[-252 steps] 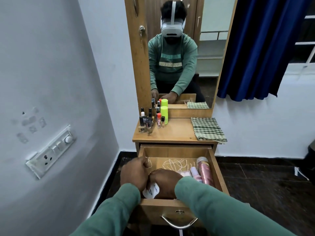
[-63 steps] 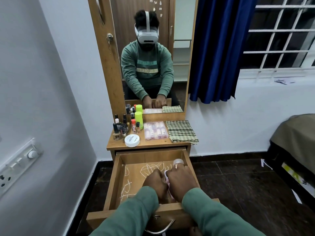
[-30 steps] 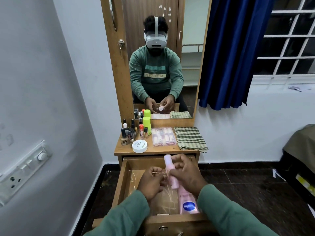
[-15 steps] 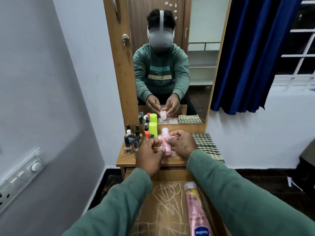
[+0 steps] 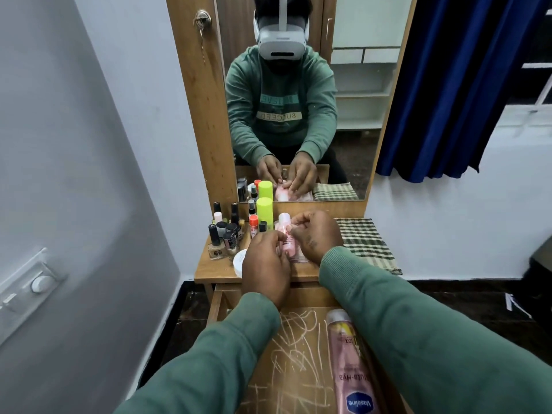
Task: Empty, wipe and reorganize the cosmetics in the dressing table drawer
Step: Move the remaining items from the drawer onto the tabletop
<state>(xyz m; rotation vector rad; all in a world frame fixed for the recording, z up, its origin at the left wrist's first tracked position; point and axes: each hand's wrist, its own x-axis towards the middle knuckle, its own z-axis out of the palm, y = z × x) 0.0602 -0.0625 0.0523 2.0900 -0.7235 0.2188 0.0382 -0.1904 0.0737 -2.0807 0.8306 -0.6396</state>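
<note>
Set down carelessly, the small pink bottle (image 5: pixel 287 244) could tip or roll into the crowded upright bottles just to its left and topple them. The tabletop's back edge is tightly packed. The left hand (image 5: pixel 265 264) and right hand (image 5: pixel 317 234) both have fingers curled in, fingertips pinching the bottle between them. It is held white cap toward the mirror, over a clear case (image 5: pixel 301 259) at the tabletop's (image 5: pixel 209 271) middle. A lime-green bottle (image 5: pixel 264 209) and nail polishes (image 5: pixel 224 234) stand toward the back-left corner, with a checked cloth (image 5: pixel 366 243) at the right edge. In the open drawer (image 5: pixel 291 363) a lotion bottle (image 5: pixel 349 372) lies along the right side.
</note>
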